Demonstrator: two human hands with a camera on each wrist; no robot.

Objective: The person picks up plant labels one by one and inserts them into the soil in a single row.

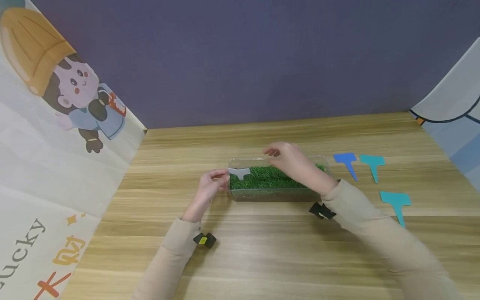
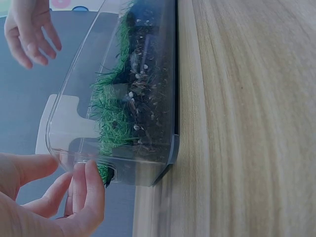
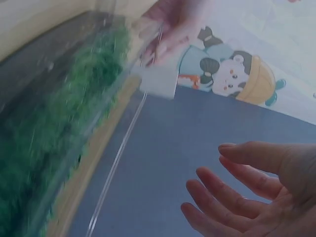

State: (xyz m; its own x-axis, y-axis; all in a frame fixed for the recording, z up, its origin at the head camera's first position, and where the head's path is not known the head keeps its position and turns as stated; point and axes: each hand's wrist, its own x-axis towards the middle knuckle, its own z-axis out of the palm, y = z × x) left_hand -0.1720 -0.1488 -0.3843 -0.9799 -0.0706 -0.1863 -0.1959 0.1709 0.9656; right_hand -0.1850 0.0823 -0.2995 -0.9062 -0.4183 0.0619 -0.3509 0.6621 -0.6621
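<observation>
Clear planter (image 1: 270, 195), set centrally on the table (image 1: 255, 250); its left end is gripped by the left hand (image 1: 208, 186), seemingly for steadiness. White label (image 1: 240, 172), stood in the grass (image 1: 264, 180). Right hand (image 1: 290, 160), empty, loosely spread above. Blue label (image 1: 345, 158), two teal labels (image 1: 396, 199): laid rightward, presumably for reach.

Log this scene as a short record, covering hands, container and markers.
left hand: at the container's left end
right hand: above the container, holding nothing, fingers loosely bent
container: clear, long, on the wooden table
contents: green grass over dark fill with pale specks
white marker: T-shaped, stem down in the grass, left end
loose markers: one blue marker, two teal markers, lying right of the container
</observation>
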